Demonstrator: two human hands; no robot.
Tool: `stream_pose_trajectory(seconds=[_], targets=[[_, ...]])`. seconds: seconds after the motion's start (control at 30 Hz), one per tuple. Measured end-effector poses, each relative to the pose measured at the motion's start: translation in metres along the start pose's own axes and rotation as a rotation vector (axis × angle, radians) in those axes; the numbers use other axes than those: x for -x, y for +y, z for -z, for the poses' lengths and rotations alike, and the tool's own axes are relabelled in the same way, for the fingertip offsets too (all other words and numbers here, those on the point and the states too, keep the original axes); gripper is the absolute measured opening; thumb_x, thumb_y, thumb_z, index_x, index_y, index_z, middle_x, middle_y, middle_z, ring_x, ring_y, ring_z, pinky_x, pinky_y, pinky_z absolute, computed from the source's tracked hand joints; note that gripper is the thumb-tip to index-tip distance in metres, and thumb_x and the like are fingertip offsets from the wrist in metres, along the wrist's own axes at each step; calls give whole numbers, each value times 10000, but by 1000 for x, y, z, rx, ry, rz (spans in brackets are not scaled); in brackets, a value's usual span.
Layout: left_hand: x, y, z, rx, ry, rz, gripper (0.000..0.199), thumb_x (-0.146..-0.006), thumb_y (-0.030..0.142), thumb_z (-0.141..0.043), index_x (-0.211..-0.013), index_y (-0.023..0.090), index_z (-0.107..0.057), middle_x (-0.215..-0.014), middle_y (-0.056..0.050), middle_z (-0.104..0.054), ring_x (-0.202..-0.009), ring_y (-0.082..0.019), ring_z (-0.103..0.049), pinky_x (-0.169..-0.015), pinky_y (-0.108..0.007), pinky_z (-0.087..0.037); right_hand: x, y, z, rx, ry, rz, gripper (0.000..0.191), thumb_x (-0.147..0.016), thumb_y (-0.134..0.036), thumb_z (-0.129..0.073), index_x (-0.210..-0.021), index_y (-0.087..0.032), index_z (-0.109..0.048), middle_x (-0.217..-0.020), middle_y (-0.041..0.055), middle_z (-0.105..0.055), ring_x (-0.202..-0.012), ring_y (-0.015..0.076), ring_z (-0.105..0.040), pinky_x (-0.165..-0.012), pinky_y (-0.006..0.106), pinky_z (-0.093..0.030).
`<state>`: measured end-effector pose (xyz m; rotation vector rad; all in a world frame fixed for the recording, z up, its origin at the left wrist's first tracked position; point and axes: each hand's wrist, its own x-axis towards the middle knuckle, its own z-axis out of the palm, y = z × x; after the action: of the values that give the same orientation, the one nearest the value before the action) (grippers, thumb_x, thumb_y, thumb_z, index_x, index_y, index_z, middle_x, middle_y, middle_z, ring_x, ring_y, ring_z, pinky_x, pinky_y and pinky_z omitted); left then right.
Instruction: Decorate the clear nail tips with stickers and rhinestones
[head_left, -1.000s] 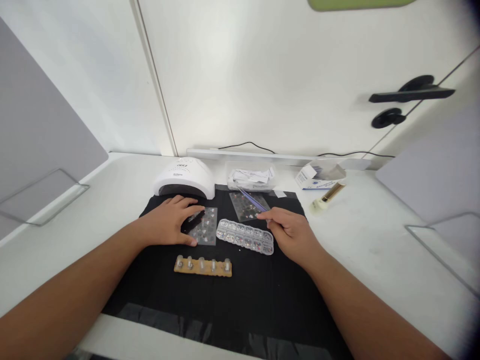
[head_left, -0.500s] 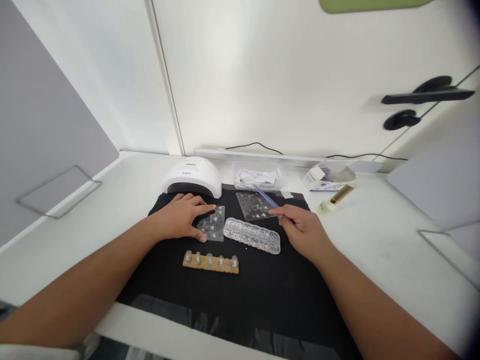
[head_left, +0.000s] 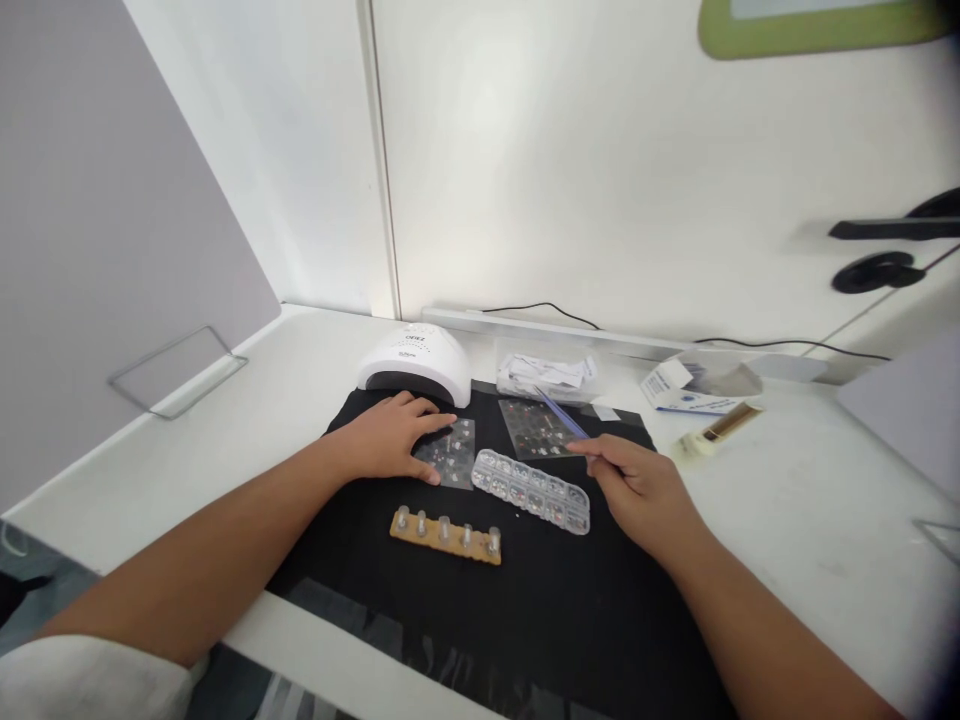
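My left hand (head_left: 390, 438) lies with its fingers spread at the left edge of a clear sticker sheet (head_left: 455, 455), thumb and index finger touching it. In my right hand (head_left: 637, 490) is a pair of purple-blue tweezers (head_left: 564, 414), pointing up and away over a second sticker sheet (head_left: 529, 428). Between the hands rests a clear compartment case (head_left: 531, 490) of small shiny rhinestones. Closer to me, a tan strip (head_left: 450, 542) carries several clear nail tips standing in a row.
Behind my left hand stands a white nail lamp (head_left: 417, 362). To its right are a clear plastic box (head_left: 545, 372) of papers, an opened carton (head_left: 699, 385) and a gold-capped bottle (head_left: 720, 430). A black mat (head_left: 592, 610) covers part of the white table (head_left: 810, 500).
The head view has turned left, so everything sits further right in the picture. Both hands keep nearly the same places by the sheets, and the tweezers stay in my right hand.
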<state>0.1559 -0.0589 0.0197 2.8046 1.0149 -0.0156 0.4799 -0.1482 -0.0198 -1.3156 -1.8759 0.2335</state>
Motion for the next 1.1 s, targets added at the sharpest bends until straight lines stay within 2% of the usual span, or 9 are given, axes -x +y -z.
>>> stream_pose_trajectory(seconds=[0.2,0.33,0.43,0.57,0.8,1.1], targets=[[-3,0,0,-17,-21,36,807,-762,599,-683,-1456,264,-443,-1336,-103,-541,-1129,-311,-484,-985,-434,-385,-1,-3,0,-15,4,3,262,-894,-191,-469,-953,-225,-722,-722,-4,-621,-642,174,-603,-589,286,-447],[-3,0,0,-3,-20,40,846,-767,613,-671,-1484,255,-398,-1404,-113,-494,-1198,-334,-435,-1027,-458,-359,-2,-5,0,-26,22,15,264,-898,-190,-466,-944,-213,-724,-735,6,-634,-655,181,-613,-600,288,-456],[-4,0,1,-11,-30,45,826,-781,590,-671,-1483,245,-403,-1378,-113,-513,-1173,-327,-446,-1015,-450,-372,-1,-6,0,-27,30,10,270,-901,-187,-464,-950,-217,-727,-745,5,-638,-657,178,-613,-605,284,-458],[-8,2,4,-34,-38,63,780,-797,570,-664,-1472,264,-422,-1325,-100,-547,-1119,-309,-484,-980,-429,-392,0,-7,1,-23,25,7,275,-905,-187,-464,-957,-223,-731,-757,4,-640,-664,176,-613,-611,280,-457],[-7,1,2,-58,-5,84,718,-821,562,-642,-1460,310,-430,-1321,-81,-568,-1162,-304,-499,-973,-445,-373,-2,-7,0,-40,27,2,279,-901,-185,-459,-954,-227,-730,-739,-8,-629,-640,162,-601,-593,272,-442],[-5,-2,2,-2,30,57,652,-862,495,-623,-1439,237,-463,-1320,-85,-570,-1125,-271,-507,-985,-378,-398,0,-13,0,-120,52,-12,217,-933,-214,-508,-1010,-223,-711,-808,2,-664,-733,172,-634,-668,283,-482]])
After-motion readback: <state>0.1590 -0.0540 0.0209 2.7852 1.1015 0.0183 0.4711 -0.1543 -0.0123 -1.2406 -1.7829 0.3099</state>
